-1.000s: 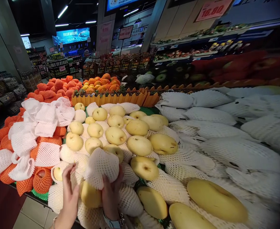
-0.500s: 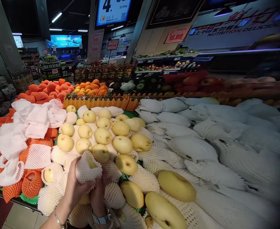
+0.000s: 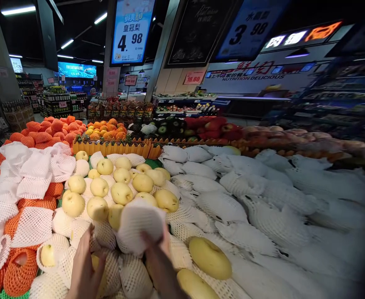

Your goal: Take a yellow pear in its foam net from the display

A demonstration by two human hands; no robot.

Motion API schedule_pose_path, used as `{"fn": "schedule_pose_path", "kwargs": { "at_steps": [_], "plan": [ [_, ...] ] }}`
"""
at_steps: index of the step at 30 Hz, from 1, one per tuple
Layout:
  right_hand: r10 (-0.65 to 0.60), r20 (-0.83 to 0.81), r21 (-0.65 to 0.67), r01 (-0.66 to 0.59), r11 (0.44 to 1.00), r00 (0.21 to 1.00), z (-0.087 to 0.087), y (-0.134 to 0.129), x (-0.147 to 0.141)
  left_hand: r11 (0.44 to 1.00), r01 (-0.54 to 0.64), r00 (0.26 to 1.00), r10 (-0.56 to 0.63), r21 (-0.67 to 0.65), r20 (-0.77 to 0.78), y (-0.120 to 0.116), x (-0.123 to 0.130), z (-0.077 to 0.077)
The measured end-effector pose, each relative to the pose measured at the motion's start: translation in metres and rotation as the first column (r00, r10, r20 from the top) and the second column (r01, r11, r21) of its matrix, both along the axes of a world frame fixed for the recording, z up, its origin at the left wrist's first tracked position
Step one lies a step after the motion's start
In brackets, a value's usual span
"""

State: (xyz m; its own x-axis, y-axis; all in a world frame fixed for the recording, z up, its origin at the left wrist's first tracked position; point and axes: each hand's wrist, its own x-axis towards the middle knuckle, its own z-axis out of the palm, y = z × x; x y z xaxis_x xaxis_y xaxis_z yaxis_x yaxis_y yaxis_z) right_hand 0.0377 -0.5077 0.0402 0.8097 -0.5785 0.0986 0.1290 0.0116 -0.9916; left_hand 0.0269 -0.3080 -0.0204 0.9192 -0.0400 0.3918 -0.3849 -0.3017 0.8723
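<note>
A pear in a white foam net point(image 3: 141, 226) is held up in my right hand point(image 3: 159, 253), whose fingers and thumb close round its lower right side; both are blurred by motion. My left hand point(image 3: 85, 261) is apart from it, to the lower left, thumb and fingers spread with nothing between them. Beneath that hand lie more netted pears point(image 3: 110, 265). Bare yellow pears point(image 3: 122, 193) rest on the netted ones just beyond my hands. Two larger bare pears point(image 3: 210, 257) sit to the right of my right hand.
White foam nets point(image 3: 34, 166) and orange-netted fruit point(image 3: 22, 270) pile up on the left. White-netted fruit point(image 3: 222, 205) fills the right side. A low yellow picket fence point(image 3: 112, 148) runs along the back, with oranges point(image 3: 107, 128) beyond. Price screens point(image 3: 132, 33) hang overhead.
My hands have come apart. My right hand has carried the netted pear up and to the right, while my left hand has let go and opened. The view has tilted up and turned right.
</note>
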Motion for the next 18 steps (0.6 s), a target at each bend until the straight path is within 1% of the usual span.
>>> {"fn": "schedule_pose_path", "kwargs": {
  "at_steps": [1, 3, 4, 5, 6, 8, 9, 11, 13, 14, 16, 18],
  "plan": [
    [-0.056, -0.007, -0.019, 0.056, 0.998, 0.998, 0.017, -0.023, 0.009, 0.998, -0.001, 0.999, -0.003, 0.06, 0.052, 0.002, 0.001, -0.002],
    [-0.195, 0.012, -0.156, 0.195, 0.968, 0.981, 0.052, -0.073, 0.034, 0.99, -0.017, 0.989, -0.004, 0.143, 0.149, 0.003, 0.0, -0.004],
    [-0.243, 0.057, -0.255, 0.25, 0.934, 0.968, 0.067, -0.099, 0.051, 0.983, -0.04, 0.981, 0.005, 0.179, 0.193, 0.004, -0.001, -0.004],
    [-0.3, 0.095, -0.457, 0.309, 0.834, 0.949, 0.079, -0.123, 0.069, 0.974, -0.077, 0.972, 0.026, 0.212, 0.235, 0.004, -0.002, -0.003],
    [-0.302, 0.099, -0.526, 0.308, 0.793, 0.948, 0.089, -0.145, 0.089, 0.962, -0.109, 0.959, 0.036, 0.25, 0.28, 0.003, -0.003, -0.002],
    [-0.289, 0.06, -0.612, 0.264, 0.745, 0.955, 0.1, -0.178, 0.13, 0.937, -0.143, 0.923, 0.011, 0.318, 0.384, 0.003, -0.007, 0.002],
    [-0.272, 0.031, -0.655, 0.226, 0.721, 0.962, 0.102, -0.189, 0.15, 0.927, -0.155, 0.903, -0.007, 0.342, 0.429, 0.002, -0.01, 0.004],
    [-0.241, -0.047, -0.736, 0.13, 0.664, 0.969, 0.1, -0.203, 0.19, 0.908, -0.182, 0.875, -0.026, 0.378, 0.484, 0.002, -0.016, 0.01],
    [-0.238, -0.162, -0.787, 0.02, 0.616, 0.958, 0.092, -0.209, 0.226, 0.878, -0.219, 0.867, -0.025, 0.425, 0.498, 0.002, -0.025, 0.014],
    [-0.236, -0.221, -0.804, -0.04, 0.594, 0.946, 0.086, -0.21, 0.242, 0.857, -0.237, 0.87, -0.023, 0.458, 0.493, 0.003, -0.031, 0.013],
    [-0.22, -0.321, -0.821, -0.155, 0.549, 0.921, 0.071, -0.214, 0.271, 0.805, -0.256, 0.893, -0.013, 0.534, 0.449, 0.006, -0.044, 0.004],
    [-0.186, -0.369, -0.831, -0.234, 0.505, 0.91, 0.054, -0.219, 0.293, 0.765, -0.259, 0.936, 0.048, 0.59, 0.349, 0.01, -0.059, -0.015]
  ]
}}
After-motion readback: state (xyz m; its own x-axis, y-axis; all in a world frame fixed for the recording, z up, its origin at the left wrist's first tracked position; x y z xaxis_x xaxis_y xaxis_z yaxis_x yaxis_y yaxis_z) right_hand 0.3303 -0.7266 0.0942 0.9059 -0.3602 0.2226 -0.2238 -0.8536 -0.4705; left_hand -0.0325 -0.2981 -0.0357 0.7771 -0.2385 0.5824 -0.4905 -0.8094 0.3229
